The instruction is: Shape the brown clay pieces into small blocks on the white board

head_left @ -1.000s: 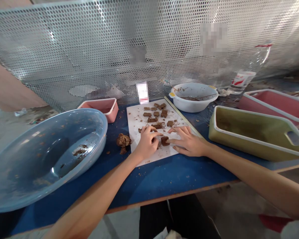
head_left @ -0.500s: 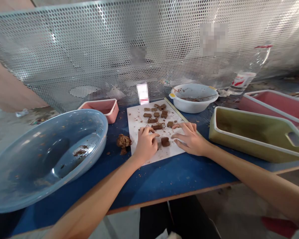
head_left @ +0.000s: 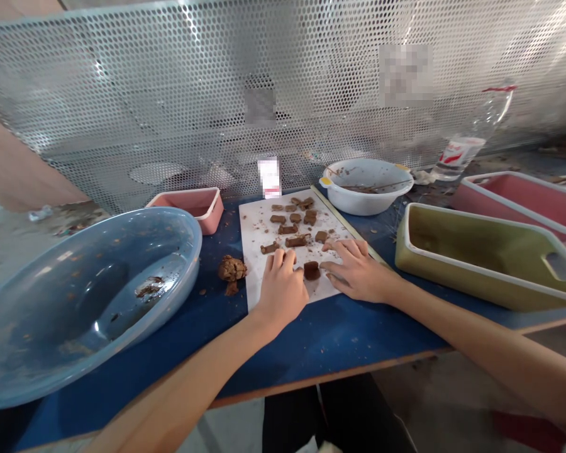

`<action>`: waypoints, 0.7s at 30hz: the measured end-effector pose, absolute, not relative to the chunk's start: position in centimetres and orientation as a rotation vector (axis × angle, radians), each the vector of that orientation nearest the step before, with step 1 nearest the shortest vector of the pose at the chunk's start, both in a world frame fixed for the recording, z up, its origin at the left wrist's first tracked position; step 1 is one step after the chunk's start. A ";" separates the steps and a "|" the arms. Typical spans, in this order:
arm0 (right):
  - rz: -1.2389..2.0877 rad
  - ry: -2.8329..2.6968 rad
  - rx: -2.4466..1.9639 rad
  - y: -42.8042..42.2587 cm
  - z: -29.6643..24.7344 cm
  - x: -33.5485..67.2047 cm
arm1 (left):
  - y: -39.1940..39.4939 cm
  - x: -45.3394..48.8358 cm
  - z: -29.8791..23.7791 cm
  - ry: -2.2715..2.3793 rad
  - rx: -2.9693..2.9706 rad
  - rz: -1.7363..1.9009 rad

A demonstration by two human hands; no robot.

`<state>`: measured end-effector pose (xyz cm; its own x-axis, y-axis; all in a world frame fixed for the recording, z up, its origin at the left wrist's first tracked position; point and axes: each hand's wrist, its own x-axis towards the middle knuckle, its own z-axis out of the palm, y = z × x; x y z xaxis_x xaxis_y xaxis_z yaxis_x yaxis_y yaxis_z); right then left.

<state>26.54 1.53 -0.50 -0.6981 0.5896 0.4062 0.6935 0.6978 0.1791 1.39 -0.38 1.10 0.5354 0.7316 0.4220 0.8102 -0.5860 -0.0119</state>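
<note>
A small brown clay block [head_left: 312, 270] rests on a white sheet [head_left: 252, 220] between my hands. My left hand [head_left: 283, 289] is on its left, fingers bent down and pressed together, their tips hidden; I cannot make out what they hold, if anything. On the right, my right hand [head_left: 358, 270] lies low over the sheet, fingers stretched and apart, tips close to the block. Beyond my fingers are several small clay pieces in uneven rows, among them a bone-shaped piece [head_left: 270, 248] and a longer piece [head_left: 296, 241]. A rough clay lump [head_left: 232, 268] sits beside the sheet's left edge.
A large blue basin [head_left: 188, 251] stands left, with a small pink bin [head_left: 212, 214] behind it. Back right are a white basin [head_left: 368, 201] holding thin sticks and a plastic bottle [head_left: 460, 154]. A green bin [head_left: 453, 270] and a pink bin [head_left: 495, 195] stand right. A perforated metal screen [head_left: 170, 94] runs behind.
My left hand has drawn back toward me, its fingers curling more, uncovering the bone-shaped piece. My right hand has shifted slightly nearer to me and closer to the block.
</note>
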 end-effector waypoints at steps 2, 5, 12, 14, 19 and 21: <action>-0.507 -2.605 -0.999 1.6 -0.6 26.5 | -0.4 1.4 1.0 -1.306 -2.553 -0.529; -0.567 -2.610 -0.986 1.6 -0.6 26.4 | -0.5 1.5 1.0 -1.302 -2.561 -0.525; -0.620 -2.613 -0.964 1.5 -0.6 26.3 | -0.6 1.8 0.9 -1.297 -2.579 -0.524; -0.609 -2.621 -0.964 1.5 -0.7 26.3 | -0.5 1.7 0.9 -1.286 -2.591 -0.522; -0.591 -2.624 -0.954 1.6 -0.8 26.4 | -0.5 1.7 1.1 -1.289 -2.605 -0.506; -0.579 -2.612 -0.965 1.7 -0.7 26.4 | -0.5 1.6 1.2 -1.302 -2.579 -0.512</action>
<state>26.45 1.66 -0.71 -0.7308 0.5500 0.4042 0.6693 0.6936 0.2663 1.59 -0.46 1.19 0.5499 0.7359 0.3951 0.8079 -0.5887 -0.0279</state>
